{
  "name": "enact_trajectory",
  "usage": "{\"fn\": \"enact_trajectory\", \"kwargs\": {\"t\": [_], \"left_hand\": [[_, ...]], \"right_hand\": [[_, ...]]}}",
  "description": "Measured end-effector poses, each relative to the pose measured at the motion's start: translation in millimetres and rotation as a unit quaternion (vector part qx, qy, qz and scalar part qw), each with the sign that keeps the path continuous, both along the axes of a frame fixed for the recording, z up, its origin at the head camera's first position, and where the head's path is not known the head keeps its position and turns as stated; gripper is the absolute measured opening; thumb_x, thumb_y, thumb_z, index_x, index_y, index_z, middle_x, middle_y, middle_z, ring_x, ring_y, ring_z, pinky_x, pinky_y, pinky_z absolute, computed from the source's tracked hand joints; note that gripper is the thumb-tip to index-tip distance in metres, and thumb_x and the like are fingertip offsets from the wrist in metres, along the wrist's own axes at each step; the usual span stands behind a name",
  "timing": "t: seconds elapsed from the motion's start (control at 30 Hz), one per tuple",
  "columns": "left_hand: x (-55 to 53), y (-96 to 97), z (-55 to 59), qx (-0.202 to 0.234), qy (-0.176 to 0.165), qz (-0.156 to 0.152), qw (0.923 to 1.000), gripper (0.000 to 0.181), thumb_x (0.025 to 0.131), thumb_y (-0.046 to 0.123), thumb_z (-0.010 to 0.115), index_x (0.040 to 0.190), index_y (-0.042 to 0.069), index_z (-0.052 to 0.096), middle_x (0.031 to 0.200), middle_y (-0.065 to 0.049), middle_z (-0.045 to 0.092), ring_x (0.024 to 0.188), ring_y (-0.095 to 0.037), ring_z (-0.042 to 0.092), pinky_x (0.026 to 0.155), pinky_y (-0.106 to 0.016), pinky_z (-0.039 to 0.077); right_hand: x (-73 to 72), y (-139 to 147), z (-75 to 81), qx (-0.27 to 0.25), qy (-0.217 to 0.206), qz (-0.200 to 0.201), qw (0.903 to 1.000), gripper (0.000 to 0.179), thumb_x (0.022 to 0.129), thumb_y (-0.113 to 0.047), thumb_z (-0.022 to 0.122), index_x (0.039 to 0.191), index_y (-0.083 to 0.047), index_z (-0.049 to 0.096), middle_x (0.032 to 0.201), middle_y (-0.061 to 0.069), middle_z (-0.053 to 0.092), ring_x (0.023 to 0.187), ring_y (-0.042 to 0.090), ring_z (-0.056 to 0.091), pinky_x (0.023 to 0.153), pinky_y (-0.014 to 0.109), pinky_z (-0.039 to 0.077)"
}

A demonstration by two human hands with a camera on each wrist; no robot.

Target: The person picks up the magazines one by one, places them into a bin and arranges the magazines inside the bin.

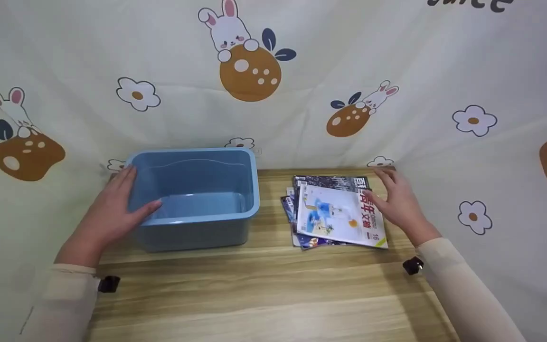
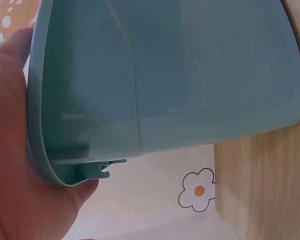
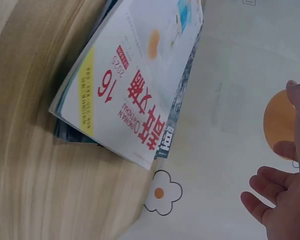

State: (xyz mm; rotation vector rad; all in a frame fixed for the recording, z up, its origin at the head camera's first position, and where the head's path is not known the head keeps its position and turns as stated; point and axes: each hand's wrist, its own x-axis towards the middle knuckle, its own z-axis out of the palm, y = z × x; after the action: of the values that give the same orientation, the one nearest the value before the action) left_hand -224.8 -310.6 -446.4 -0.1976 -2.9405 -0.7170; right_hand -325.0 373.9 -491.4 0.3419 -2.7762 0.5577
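Observation:
A blue plastic storage bin (image 1: 197, 232) stands on the left of the table with its mouth facing up. My left hand (image 1: 112, 204) holds its left front corner, the thumb over the rim and the fingers along the left side. In the left wrist view, the palm lies against the bin's rim (image 2: 35, 100). To the right is a loose stack of magazines (image 1: 335, 213), fanned unevenly, with a white-covered one on top. Beside the stack's right edge hovers my right hand (image 1: 399, 202), fingers apart and holding nothing; the right wrist view shows the hand (image 3: 285, 195) apart from the magazines.
The wooden table (image 1: 264, 289) extends toward me in front of both things. A pale curtain (image 1: 302, 109) printed with rabbits, oranges and flowers hangs right behind the table and along both sides.

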Motion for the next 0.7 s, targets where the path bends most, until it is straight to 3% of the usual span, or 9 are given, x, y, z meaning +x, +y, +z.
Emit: {"fn": "enact_trajectory", "kwargs": {"t": [0.2, 0.43, 0.7], "left_hand": [[3.7, -5.0, 0.0, 0.006, -0.026, 0.002, 0.9996, 0.125, 0.1, 0.076, 0.063, 0.176, -0.001, 0.001, 0.182, -0.028, -0.003, 0.167, -0.055, 0.002, 0.12, -0.086, 0.02], [6.1, -13.0, -8.4, 0.005, -0.043, 0.009, 0.999, 0.127, 0.099, 0.077, 0.063, 0.176, 0.002, -0.004, 0.182, -0.026, -0.009, 0.166, -0.056, 0.0, 0.117, -0.088, 0.021], [4.5, -15.6, -9.7, -0.012, -0.029, -0.001, 0.9995, 0.128, 0.098, 0.077, 0.065, 0.175, -0.002, -0.001, 0.182, -0.027, -0.005, 0.167, -0.054, 0.002, 0.118, -0.086, 0.024]], "right_hand": [[3.9, 5, -7.3, -0.009, -0.038, -0.023, 0.999, 0.082, 0.106, -0.051, 0.074, 0.168, -0.005, 0.045, 0.165, 0.031, 0.041, 0.152, 0.056, 0.038, 0.123, 0.075, 0.034], [5.9, 10, -18.3, -0.012, -0.101, -0.055, 0.9933, 0.09, 0.106, -0.064, 0.067, 0.17, -0.007, 0.041, 0.166, 0.03, 0.038, 0.153, 0.056, 0.039, 0.12, 0.076, 0.038], [5.9, 19, -31.7, -0.038, -0.122, -0.07, 0.9893, 0.09, 0.107, -0.062, 0.065, 0.17, -0.003, 0.039, 0.167, 0.038, 0.033, 0.154, 0.06, 0.033, 0.124, 0.077, 0.03]]}}
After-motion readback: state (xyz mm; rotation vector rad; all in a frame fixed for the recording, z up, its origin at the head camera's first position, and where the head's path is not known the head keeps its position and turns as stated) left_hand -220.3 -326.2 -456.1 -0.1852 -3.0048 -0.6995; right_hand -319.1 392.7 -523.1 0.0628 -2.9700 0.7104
